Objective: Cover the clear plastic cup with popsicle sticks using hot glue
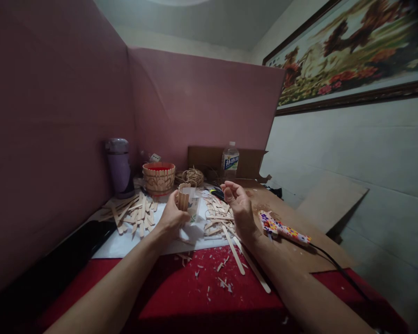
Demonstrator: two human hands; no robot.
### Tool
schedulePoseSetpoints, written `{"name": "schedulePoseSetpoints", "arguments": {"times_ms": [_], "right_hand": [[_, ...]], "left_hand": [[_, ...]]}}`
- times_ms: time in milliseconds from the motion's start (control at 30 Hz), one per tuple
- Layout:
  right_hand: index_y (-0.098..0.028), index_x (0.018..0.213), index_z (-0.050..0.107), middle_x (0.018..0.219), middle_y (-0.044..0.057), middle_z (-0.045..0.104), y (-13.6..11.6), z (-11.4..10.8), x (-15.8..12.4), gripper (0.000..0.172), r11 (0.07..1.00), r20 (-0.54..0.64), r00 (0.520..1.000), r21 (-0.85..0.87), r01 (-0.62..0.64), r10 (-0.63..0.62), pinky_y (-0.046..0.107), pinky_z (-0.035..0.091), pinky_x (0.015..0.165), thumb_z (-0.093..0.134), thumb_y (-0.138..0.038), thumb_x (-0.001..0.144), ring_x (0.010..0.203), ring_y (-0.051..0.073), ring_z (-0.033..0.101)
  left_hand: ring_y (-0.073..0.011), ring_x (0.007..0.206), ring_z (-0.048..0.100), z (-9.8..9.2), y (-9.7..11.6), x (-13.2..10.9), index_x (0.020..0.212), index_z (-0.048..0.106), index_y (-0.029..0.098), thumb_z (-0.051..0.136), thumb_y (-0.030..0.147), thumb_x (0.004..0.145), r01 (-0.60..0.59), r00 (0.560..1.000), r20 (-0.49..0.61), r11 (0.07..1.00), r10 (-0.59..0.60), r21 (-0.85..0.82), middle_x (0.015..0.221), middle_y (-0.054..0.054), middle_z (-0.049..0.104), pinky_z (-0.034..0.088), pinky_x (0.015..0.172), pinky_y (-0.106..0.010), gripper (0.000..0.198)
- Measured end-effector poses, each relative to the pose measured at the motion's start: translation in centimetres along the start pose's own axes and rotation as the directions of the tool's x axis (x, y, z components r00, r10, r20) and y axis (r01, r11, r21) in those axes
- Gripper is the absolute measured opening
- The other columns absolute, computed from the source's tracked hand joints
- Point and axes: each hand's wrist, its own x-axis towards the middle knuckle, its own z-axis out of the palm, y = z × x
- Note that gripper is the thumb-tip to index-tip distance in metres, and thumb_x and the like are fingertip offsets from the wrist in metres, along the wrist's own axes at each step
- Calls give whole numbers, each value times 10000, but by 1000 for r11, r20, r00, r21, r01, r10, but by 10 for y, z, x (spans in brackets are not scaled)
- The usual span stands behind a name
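My left hand (170,214) is closed around a clear plastic cup (192,204) with wooden craft sticks (183,198) glued upright on its side. It holds the cup above a white sheet (118,243) on the table. My right hand (239,204) hovers just to the right of the cup, palm turned inward, fingers loosely curled and apart, with nothing in it. Loose wooden sticks (218,218) lie under and between the hands. A glue gun (282,228) with a coloured dot pattern lies on brown cardboard to the right of my right wrist.
A pile of sticks (134,213) lies at the left. Behind stand a stick-covered bowl (159,177), a purple tumbler (118,167), a twine bundle (191,176) and a water bottle (230,161). Pink boards (202,102) wall the back and left. Wood chips litter the red cloth (202,297).
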Motion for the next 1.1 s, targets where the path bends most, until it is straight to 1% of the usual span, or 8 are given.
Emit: {"name": "schedulePoseSetpoints", "arguments": {"times_ms": [100,300,467,600,733,867,967,1100], "right_hand": [[-180,1107,600,1141,115,646,2,-1,1,487,1000,16,1000,-21,4,-3,438,401,1013,653,-550,795,1096,247,587],[-169,1091,607,1115,112,653,0,-1,0,460,998,35,999,-56,-3,5,401,438,953,638,-533,812,1042,231,598],[-168,1084,603,1090,107,655,-1,-2,0,463,997,46,999,-79,-7,10,371,460,904,626,-542,814,988,218,603],[-167,1068,612,1056,95,664,0,-2,0,449,997,42,999,-72,-4,7,356,461,877,620,-541,820,962,214,604],[-171,1013,640,1026,83,679,-2,0,0,431,996,17,1000,-86,-9,10,358,452,866,587,-558,832,957,219,607],[-168,915,653,965,87,698,-8,0,3,466,995,-84,995,-79,-64,58,353,465,814,564,-610,799,928,230,622],[-165,854,640,891,91,701,-10,-5,8,462,973,-91,993,-212,-92,74,323,473,724,525,-609,799,840,217,633],[-169,743,625,726,75,693,-9,-15,17,331,850,46,991,-520,-84,126,287,443,598,545,-486,794,653,181,604]], "left_hand": [[-215,817,611,0,-1,2,1023,524,154,632,-24,403,26,1000,16,999,-26,27,836,-15,606,501,662,-288,654],[-262,949,614,1,2,1,1212,428,160,773,60,399,21,999,39,1000,-21,16,1000,-71,613,511,778,-348,890],[-278,1003,611,-1,10,-3,1223,470,188,654,-25,423,51,999,-4,999,-51,-18,1033,-71,642,506,827,-366,847],[-258,990,607,-1,8,-1,1195,487,179,623,-16,431,23,999,49,999,-22,-37,1032,-64,643,499,802,-337,800],[-241,937,609,-1,1,3,1106,515,165,725,42,425,-1,998,68,1000,1,4,980,-51,636,493,780,-327,724],[-208,843,610,1,-7,5,1004,531,155,790,107,423,-54,995,86,995,47,83,891,-23,629,489,727,-301,638],[-191,789,603,1,-10,7,959,529,166,773,101,440,-66,995,76,991,58,113,827,5,610,482,676,-284,577],[-181,742,590,2,-9,7,923,531,164,764,97,433,-56,996,75,987,45,153,796,14,602,473,647,-282,547]]}}
